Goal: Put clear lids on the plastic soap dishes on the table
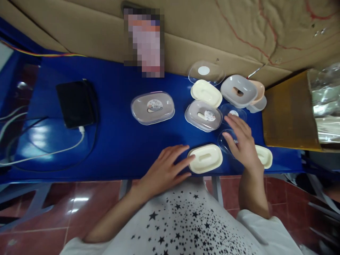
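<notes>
**Head view: two hands on soap-box parts at the table's near edge**

Head camera looks down on a blue table (119, 141) strewn with plastic soap boxes. The left hand (164, 170) lies flat and open, fingertips touching the left end of a cream soap-box tray (205, 158) — nothing gripped. The right hand (240, 141) is open too, fingers spread over a clear lid (225, 141) just right of that tray; whether it presses the lid I cannot tell. Another cream tray (265, 156) peeps out beside the right wrist.

Risk, as I judge it: the cream tray sits right at the near edge, so a push from the left fingertips could tip it off — and the slick clear lid could skate away under a flat palm. A closed grey box (152, 107) lies well apart.
</notes>
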Action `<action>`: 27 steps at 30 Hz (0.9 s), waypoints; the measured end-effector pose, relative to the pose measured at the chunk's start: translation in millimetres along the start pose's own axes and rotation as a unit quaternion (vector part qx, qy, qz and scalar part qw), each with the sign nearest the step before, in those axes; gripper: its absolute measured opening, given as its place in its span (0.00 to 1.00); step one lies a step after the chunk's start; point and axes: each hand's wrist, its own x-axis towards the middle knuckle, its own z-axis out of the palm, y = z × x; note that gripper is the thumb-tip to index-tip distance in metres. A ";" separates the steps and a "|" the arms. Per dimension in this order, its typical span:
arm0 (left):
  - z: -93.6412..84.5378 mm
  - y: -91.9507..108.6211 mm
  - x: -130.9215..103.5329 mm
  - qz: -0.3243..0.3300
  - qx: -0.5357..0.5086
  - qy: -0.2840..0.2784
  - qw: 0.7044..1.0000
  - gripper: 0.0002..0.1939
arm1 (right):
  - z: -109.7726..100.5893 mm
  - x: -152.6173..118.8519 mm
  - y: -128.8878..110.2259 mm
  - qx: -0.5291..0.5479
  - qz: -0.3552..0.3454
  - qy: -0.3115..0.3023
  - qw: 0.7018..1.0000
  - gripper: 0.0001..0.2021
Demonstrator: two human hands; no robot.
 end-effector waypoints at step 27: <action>-41.8 -42.0 -38.9 -0.111 0.084 0.019 0.990 0.16 | -55.8 -164.9 107.7 -0.073 0.305 -0.091 0.945 0.47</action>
